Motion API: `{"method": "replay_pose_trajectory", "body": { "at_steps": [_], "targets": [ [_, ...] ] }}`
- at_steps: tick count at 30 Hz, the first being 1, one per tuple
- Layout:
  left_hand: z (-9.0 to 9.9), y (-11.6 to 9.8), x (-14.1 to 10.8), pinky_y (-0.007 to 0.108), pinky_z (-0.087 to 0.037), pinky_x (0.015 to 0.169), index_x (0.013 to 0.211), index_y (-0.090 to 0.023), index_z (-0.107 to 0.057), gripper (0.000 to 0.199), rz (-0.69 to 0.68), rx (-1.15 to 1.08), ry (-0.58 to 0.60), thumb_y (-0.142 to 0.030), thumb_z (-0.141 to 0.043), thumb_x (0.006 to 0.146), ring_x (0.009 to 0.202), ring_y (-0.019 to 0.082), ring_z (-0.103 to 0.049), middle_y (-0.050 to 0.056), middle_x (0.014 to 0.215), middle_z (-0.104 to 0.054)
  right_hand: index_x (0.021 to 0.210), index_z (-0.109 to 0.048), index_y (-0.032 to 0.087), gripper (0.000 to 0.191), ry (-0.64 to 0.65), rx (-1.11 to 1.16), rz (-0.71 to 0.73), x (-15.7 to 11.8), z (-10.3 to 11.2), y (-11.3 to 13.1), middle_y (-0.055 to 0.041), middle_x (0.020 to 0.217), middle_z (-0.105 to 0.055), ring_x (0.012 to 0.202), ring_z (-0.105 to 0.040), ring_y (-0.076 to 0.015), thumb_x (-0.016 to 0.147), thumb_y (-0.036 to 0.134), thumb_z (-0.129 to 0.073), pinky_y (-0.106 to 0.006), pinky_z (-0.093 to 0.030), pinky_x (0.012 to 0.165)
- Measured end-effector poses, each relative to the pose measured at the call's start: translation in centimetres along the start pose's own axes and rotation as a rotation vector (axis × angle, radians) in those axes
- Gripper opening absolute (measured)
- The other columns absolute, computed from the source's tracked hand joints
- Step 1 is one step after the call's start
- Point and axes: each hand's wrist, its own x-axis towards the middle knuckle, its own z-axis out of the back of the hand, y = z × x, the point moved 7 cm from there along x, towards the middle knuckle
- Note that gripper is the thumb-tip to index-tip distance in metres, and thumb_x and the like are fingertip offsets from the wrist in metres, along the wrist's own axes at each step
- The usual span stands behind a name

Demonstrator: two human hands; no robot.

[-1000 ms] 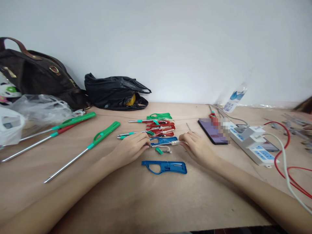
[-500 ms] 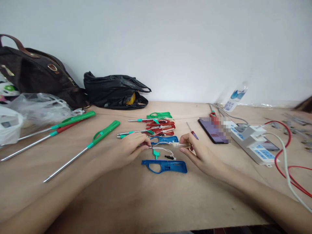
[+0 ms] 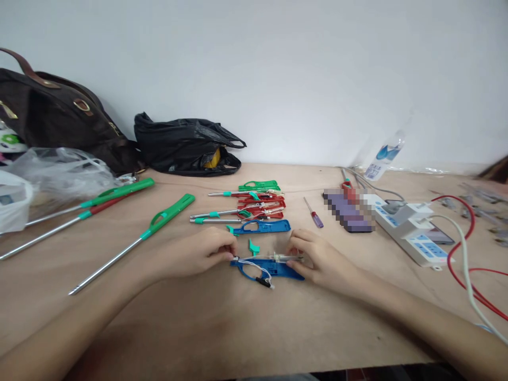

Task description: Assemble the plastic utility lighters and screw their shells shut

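A blue handle shell (image 3: 282, 269) lies with its hollow side up near the middle of the table. Over its left end, my left hand (image 3: 216, 247) pinches the end of the white wires (image 3: 248, 261). My right hand (image 3: 313, 256) grips a clear tube (image 3: 282, 257) above the shell's right part. A black connector (image 3: 263, 282) hangs from the wires at the shell's lower edge. Just behind the shell lies a small teal trigger (image 3: 253, 247). Farther back is a second blue shell (image 3: 268, 226), with red and green shells holding parts behind it.
Three assembled lighters, one being green (image 3: 169, 215), lie at left near bags. A screwdriver (image 3: 316, 219), a phone (image 3: 349, 211), a power strip (image 3: 423, 248) with cables and a tilted bottle (image 3: 384, 153) stand or lie at right.
Both hands have moved toward me, carrying the wires and clear tube from behind the near blue shell to over it. The black connector has come along; the teal trigger stays behind.
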Motion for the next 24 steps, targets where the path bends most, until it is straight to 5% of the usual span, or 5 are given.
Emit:
{"method": "replay_pose_trajectory", "body": {
  "at_steps": [24],
  "targets": [
    [-1.4, 0.1, 0.5, 0.026, -0.039, 0.063, 0.078, -0.019, -0.06, 0.018, -0.019, 0.093, -0.034, -0.021, -0.047, 0.091, 0.073, 0.018, -0.057, 0.002, 0.083, -0.064, 0.093, -0.062, 0.017, 0.009, -0.004, -0.285, 0.162, -0.4, -1.8, 0.5, -0.0077, 0.092, -0.059, 0.087, -0.055, -0.021, 0.09, 0.014, -0.054, -0.036, -0.046, 0.079]
  ]
}}
